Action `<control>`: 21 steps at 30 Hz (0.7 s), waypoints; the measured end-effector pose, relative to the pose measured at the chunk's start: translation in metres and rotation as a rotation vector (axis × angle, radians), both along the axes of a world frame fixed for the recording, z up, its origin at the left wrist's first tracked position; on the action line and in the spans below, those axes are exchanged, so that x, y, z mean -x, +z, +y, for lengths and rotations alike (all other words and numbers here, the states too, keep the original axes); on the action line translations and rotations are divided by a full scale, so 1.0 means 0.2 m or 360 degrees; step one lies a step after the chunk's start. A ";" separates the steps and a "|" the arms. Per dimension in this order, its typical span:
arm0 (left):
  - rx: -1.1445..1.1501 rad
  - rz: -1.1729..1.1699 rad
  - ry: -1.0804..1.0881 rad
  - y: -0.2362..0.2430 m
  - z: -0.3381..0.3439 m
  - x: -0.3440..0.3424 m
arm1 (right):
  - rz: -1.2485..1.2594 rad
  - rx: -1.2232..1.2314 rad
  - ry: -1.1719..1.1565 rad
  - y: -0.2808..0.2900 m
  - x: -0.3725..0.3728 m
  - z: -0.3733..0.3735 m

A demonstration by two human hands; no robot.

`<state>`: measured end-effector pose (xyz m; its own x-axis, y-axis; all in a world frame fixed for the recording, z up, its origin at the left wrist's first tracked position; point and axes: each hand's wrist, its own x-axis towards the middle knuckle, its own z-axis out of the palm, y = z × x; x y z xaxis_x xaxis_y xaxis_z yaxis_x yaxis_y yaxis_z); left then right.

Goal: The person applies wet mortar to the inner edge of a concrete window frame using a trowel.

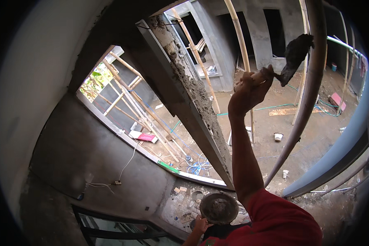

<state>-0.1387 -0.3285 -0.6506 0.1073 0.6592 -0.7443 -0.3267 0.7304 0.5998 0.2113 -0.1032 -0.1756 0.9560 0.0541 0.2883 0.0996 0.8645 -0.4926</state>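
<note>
My right hand [251,91] is raised and wrapped round the handle of a trowel. The dark, mortar-coated trowel blade [296,57] points up to the right, beside a thick bamboo pole [314,82]. Low in the view, my left hand [201,224] grips a round pan [206,220] by its near left edge. Grey mortar [219,205] lies in that pan. Left of my raised arm runs a column with rough mortar [192,82] on its face, and a straight board [180,104] lines its edge. The trowel is apart from the column.
A plastered wall [98,139] with a dangling cable [118,182] stands at the left. Bamboo poles [238,30] rise in front and at the right. Below, the ground holds hoses, a white bucket [278,136] and a plank [287,111]. Rubble [182,205] lies near the pan.
</note>
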 end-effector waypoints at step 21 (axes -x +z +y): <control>-0.0233 0.0038 -0.0386 -0.11 0.03 0.07 | 0.0567 0.0502 0.2604 -0.95 0.31 -0.16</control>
